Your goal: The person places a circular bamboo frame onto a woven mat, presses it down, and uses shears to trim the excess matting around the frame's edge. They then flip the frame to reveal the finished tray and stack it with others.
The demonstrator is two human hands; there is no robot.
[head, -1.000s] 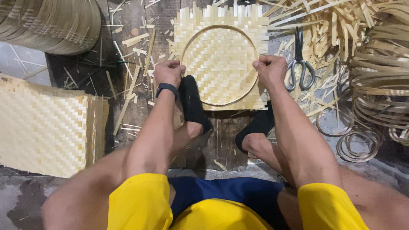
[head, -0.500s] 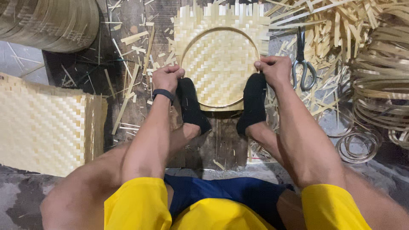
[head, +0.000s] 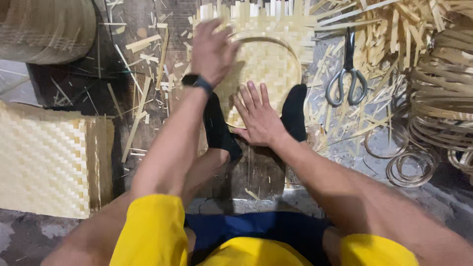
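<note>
Weaving looks finished: woven bamboo mat [head: 268, 64] lies on the floor with hoop [head: 294, 59] on top, right hand [head: 258, 116] pressing flat, left hand [head: 212, 49] open at the rim; loose ends untrimmed.

Scissors [head: 347, 74] and loose strips [head: 394, 34] crowd the mat's [head: 266, 64] right side, coils [head: 438, 113] beyond them, stacked mats [head: 47, 157] block the far left, while dark boards [head: 79, 83] between lie mostly open.
</note>
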